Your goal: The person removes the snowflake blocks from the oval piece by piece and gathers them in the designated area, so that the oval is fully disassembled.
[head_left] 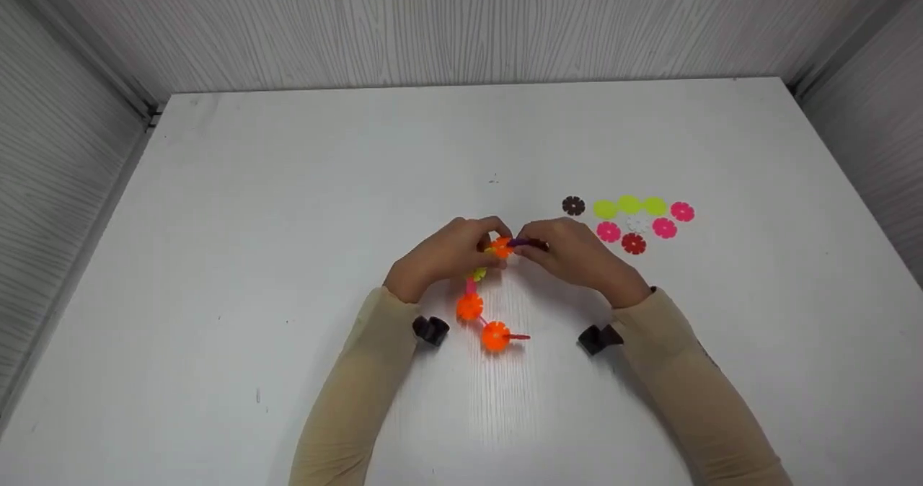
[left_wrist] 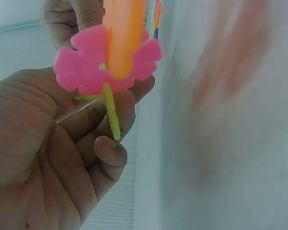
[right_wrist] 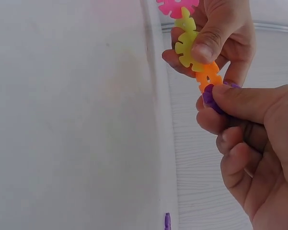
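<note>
A chain of notched plastic discs hangs from my left hand (head_left: 456, 246) in the head view. Thumb and fingers of that hand pinch a yellow disc (right_wrist: 186, 51) and the orange disc (right_wrist: 208, 74) joined to it. My right hand (head_left: 577, 253) pinches a purple disc (right_wrist: 210, 99) whose edge meets the orange one. A pink disc (left_wrist: 81, 60) and another orange disc (left_wrist: 124, 38) follow lower in the chain. Its near end, with an orange disc (head_left: 495, 337) and a red disc (head_left: 520, 337) seen edge-on, reaches down over the white table.
Right of the hands lie several loose discs: a dark brown disc (head_left: 573, 205), yellow discs (head_left: 629, 204), pink discs (head_left: 664, 228), a red disc (head_left: 634, 244) and white discs (head_left: 637, 223). Panelled walls (head_left: 461, 28) border the table (head_left: 216, 255). Black mounts (head_left: 431, 330) sit at both wrists.
</note>
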A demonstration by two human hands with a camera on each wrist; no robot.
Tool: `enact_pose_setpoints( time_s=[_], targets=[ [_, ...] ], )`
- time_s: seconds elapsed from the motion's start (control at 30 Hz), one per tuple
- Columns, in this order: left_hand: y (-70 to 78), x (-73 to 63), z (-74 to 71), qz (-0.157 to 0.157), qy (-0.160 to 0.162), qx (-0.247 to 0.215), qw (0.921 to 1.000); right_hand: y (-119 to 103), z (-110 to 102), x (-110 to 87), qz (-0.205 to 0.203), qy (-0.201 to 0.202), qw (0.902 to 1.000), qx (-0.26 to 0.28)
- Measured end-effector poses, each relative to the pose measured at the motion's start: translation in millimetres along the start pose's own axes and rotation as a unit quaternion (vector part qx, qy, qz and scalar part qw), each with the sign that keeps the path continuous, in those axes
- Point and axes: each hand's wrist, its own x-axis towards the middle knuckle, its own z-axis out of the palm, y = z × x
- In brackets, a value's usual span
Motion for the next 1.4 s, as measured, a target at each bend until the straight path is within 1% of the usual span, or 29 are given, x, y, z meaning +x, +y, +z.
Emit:
enact_pose_setpoints(
  time_s=[0.13,0.3,0.37,0.47,0.57,0.7,0.83,0.93,1.07,1.3,1.4],
  targets=[
    [1.0,-0.5,-1.8,0.002,0.003,0.002,1.0000,-1,-2,0.4,-0.010,0.008,0.9998,-0.015],
    [-0.3,-0.1,-3.6,0.010,0.024,0.002,0.9997,-1,-1,1.6,0.005,0.026,0.9994,-0.020],
    [-1.4,-0.3,-4.1,0.011,0.029,0.001,0.9995,-1,0,2.2,0.012,0.036,0.9992,-0.012],
    [-2.6,-2.1,-5.3,0.002,0.028,0.000,0.9996,-1,2,3.4,0.018,0.044,0.9988,0.013],
    [-3.6,-2.8,-5.4,-0.003,0.027,0.001,0.9996,0,5,4.0,0.014,0.048,0.9980,0.039],
    [-3.0,-1.8,-4.0,0.003,0.031,0.005,0.9995,2,6,2.3,0.004,0.050,0.9972,0.055],
    [-3.7,0.3,-0.5,0.014,0.034,0.013,0.9992,3,3,-0.4,-0.008,0.037,0.9975,0.059],
    [-4.1,1.6,1.2,0.032,0.039,0.018,0.9986,4,0,-1.5,-0.014,0.027,0.9974,0.066],
    [-3.1,1.9,1.3,0.045,0.041,0.014,0.9980,6,-5,-1.6,-0.017,0.010,0.9965,0.081],
    [-1.1,1.2,1.7,0.050,0.017,0.002,0.9986,11,-9,-1.8,-0.021,-0.022,0.9951,0.094],
    [-1.8,1.1,0.7,0.047,0.009,-0.003,0.9988,14,-10,-1.6,-0.022,-0.033,0.9937,0.105]
  ],
)
